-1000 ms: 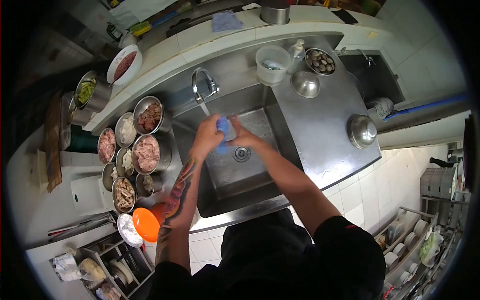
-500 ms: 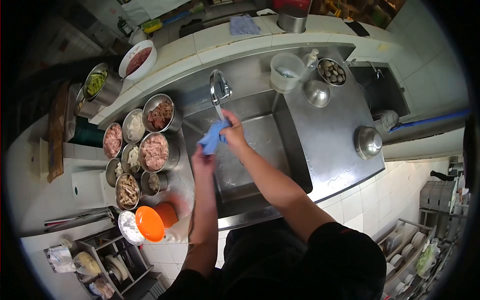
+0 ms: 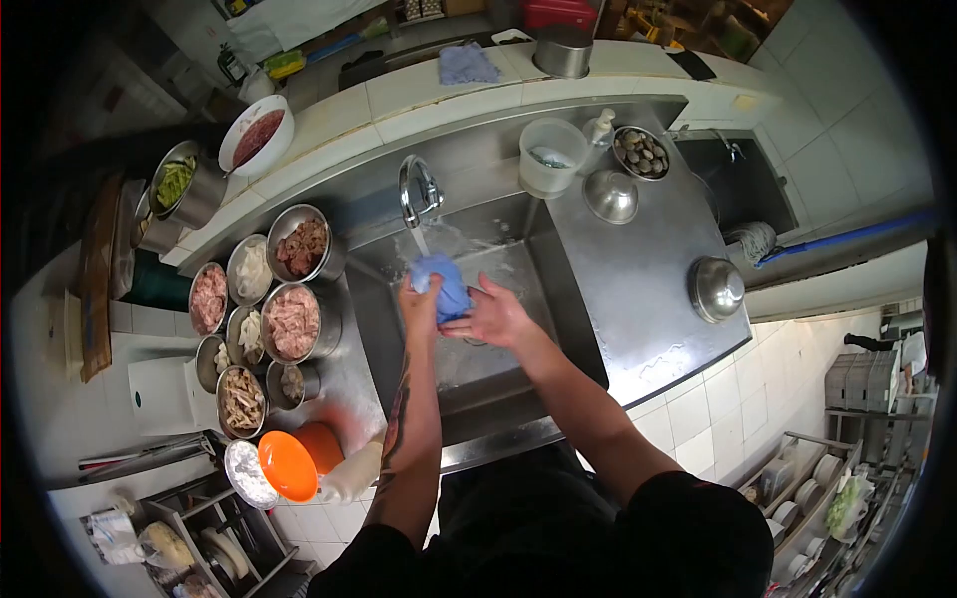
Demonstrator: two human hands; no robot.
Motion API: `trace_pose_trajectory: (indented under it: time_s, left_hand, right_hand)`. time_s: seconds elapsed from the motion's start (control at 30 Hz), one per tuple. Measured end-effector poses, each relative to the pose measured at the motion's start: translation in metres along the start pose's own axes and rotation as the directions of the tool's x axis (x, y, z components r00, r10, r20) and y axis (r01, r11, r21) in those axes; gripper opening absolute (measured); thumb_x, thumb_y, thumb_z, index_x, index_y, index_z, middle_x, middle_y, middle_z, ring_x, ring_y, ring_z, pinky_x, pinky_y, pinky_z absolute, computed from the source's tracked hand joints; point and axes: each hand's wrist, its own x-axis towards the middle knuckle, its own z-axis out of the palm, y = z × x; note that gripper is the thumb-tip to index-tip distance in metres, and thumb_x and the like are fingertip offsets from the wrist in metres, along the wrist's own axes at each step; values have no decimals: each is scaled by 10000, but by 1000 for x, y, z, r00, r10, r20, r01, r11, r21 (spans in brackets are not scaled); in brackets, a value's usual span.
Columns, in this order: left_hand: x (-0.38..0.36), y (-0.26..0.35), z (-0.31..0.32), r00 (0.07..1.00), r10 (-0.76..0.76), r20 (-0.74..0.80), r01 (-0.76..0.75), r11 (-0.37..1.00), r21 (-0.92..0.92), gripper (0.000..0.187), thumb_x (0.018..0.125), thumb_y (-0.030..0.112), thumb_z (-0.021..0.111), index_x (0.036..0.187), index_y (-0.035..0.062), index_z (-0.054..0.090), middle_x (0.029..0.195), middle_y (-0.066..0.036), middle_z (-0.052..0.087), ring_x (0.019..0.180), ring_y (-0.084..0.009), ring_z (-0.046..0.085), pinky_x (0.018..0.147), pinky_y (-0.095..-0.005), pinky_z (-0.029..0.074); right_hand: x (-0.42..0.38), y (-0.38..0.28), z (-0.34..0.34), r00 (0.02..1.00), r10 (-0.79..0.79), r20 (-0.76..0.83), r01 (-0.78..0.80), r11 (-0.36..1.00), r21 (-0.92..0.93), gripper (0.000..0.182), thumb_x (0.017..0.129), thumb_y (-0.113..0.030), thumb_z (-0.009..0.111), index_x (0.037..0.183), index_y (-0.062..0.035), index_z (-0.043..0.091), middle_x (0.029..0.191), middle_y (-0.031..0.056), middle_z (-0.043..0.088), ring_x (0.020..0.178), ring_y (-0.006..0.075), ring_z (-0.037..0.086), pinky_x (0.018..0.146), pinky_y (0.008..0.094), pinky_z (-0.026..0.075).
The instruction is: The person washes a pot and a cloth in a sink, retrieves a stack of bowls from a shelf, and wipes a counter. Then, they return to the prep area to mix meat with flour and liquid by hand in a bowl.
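Observation:
A wet blue cloth (image 3: 442,282) is bunched up under the faucet (image 3: 414,189), whose water stream runs down onto it. My left hand (image 3: 420,307) grips the cloth from its left side, thumb across the front. On the cloth's right side, my right hand (image 3: 495,315) has its fingers spread, with the fingertips right at the cloth's edge. Both hands are over the steel sink (image 3: 478,397), which has wet streaks on its bottom.
Steel pots of raw meat (image 3: 292,321) and other food crowd the counter left of the sink, near an orange container (image 3: 288,465). On the right stand a clear plastic tub (image 3: 551,169), a pump bottle (image 3: 598,135), a bowl of shellfish (image 3: 641,153) and upturned metal bowls (image 3: 717,289).
The cloth, stretched between both hands before, is now bunched under the stream. My left hand has moved up to it, and my right hand has loosened and shifted down and right.

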Motion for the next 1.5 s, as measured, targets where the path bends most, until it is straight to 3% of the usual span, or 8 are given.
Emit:
trace_pose_trajectory:
  time_s: [0.17,0.33,0.57,0.77,0.83,1.07,1.23,1.5]
  left_hand:
    - [-35,30,18,912,297,283,-400,794,457,304,893,194,744,1117,16,640,1130,-76,671,1019,-166,642,922,-314,494]
    - [-2,13,-11,951,-280,-129,192,867,-459,394,924,323,681,1196,46,613,1161,-72,661,1094,-217,625,973,-369,483]
    - [27,17,1,838,-466,283,544,684,-486,337,980,318,591,1197,62,596,1156,-91,652,1082,-223,622,952,-401,500]
    - [46,22,7,987,-126,-97,150,942,300,328,891,314,730,1058,38,671,971,-103,712,902,-218,687,811,-360,530]
    - [50,35,4,1000,29,5,-20,550,835,344,818,306,811,982,27,694,872,-91,722,791,-183,684,721,-339,529]
    - [43,83,14,967,-27,253,-201,528,825,341,794,279,822,969,24,680,883,-106,722,805,-205,696,718,-337,528]
    - [43,109,27,690,-81,720,-706,146,693,387,720,212,818,1012,55,619,942,-99,638,893,-294,646,811,-409,516]
    - [-18,81,53,-107,-372,922,-993,78,-84,381,641,124,740,1001,125,615,1027,-48,578,1080,-240,545,1039,-375,386]
  right_hand:
    - [93,0,-26,993,-113,37,107,987,123,353,922,-209,608,1209,-7,563,1159,218,639,1082,362,631,963,488,509]
    - [107,6,-1,945,-323,-49,323,946,-8,206,882,-95,618,1068,-12,584,1073,169,657,1013,348,651,956,467,525]
    - [79,-17,-28,760,-570,311,604,797,-14,282,719,16,702,987,-42,638,1196,131,626,1107,339,619,1026,468,486]
    - [100,-78,-38,924,-369,99,225,316,-922,203,713,-22,712,905,-67,666,1054,88,668,1011,250,623,865,394,513]
    - [133,-70,-25,870,-493,-3,173,311,-935,153,754,-123,685,899,-81,662,1003,76,679,969,215,609,876,379,472]
    - [137,-88,37,978,-207,-6,207,978,-39,230,827,-311,587,897,-95,622,1126,104,687,1170,254,571,1023,492,354]
    - [100,-63,-14,907,-351,-231,160,796,-583,576,910,-554,566,1171,-44,618,1216,167,653,1193,330,582,1040,608,358]
    - [45,-5,-36,994,-29,103,38,996,-84,858,845,-701,560,1368,-26,481,1306,215,577,1133,375,611,967,498,506]
